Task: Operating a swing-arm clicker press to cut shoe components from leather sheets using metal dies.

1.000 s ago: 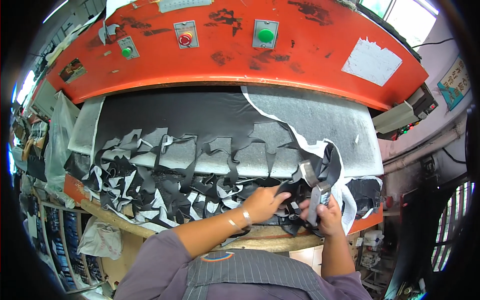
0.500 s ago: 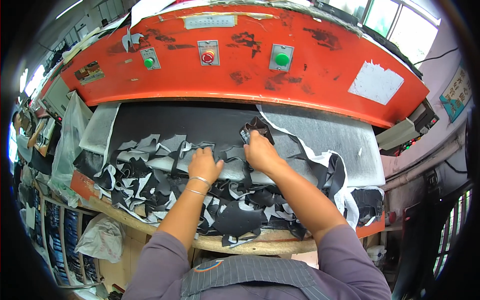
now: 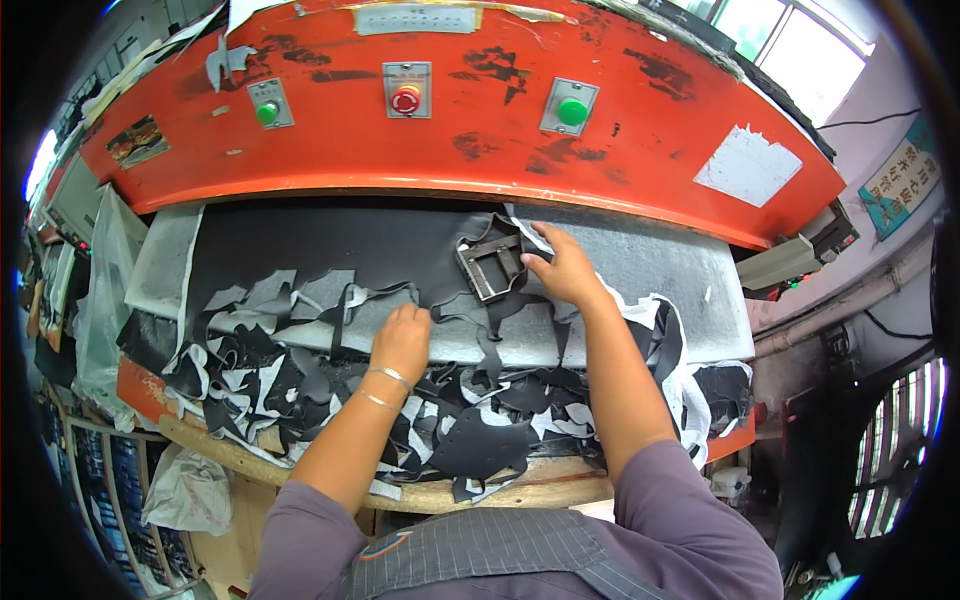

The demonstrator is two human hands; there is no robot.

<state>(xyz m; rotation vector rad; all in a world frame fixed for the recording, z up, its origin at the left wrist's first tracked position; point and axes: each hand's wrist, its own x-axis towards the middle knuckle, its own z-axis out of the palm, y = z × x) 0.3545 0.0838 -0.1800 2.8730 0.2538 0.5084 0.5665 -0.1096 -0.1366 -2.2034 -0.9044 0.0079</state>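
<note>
A metal cutting die (image 3: 492,267), an open frame with bars across it, lies at the right part of a black sheet (image 3: 330,235). Some black material bulges up round the die's far edge. My right hand (image 3: 567,265) is at the die's right side, thumb and fingers bent in by the sheet's white-edged border. Whether they grip the border, the die or both is hidden. Nearer and to the left, my left hand (image 3: 402,342) has its fingertips closed on a thin black offcut strip (image 3: 385,292) along the sheet's ragged near edge.
A pale grey board (image 3: 680,290) lies under the sheet. Black and white offcuts (image 3: 480,440) pile up along the near side, above a wooden edge (image 3: 430,494). The orange machine beam (image 3: 330,150) spans the far side, with green buttons (image 3: 572,112) and a red button (image 3: 405,99).
My right hand has moved off the die's top to its right side. The die, tilted before, now shows its open frame. My left hand's fingers have drawn together and slightly nearer to me.
</note>
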